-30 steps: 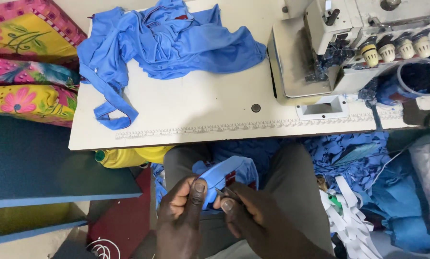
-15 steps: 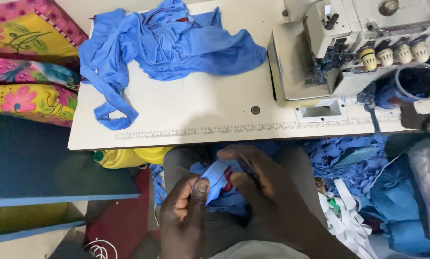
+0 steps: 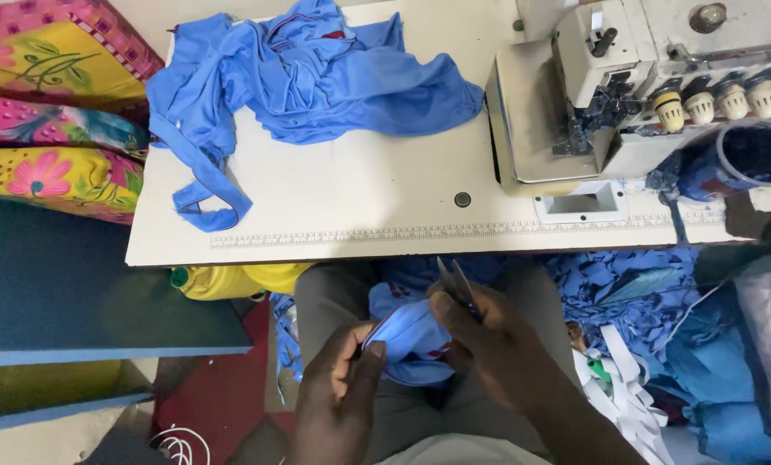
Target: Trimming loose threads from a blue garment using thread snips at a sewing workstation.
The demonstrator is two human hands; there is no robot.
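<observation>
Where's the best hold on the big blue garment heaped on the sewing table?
Probably the long strap loop trailing off the blue garment toward the table's near-left edge. It lies flat and apart from the bunched heap, so fingers can pinch it from the front.

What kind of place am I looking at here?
Probably a small tailoring workshop: an overlock sewing machine on a table with a ruler strip, blue fabric piled on it, and blue scraps on the floor.

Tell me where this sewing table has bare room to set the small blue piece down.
Bare tabletop lies between the heaped blue garment and the sewing machine, down to the ruler edge. The back left and right end are crowded. Both hands hold the blue piece over the lap.
</observation>
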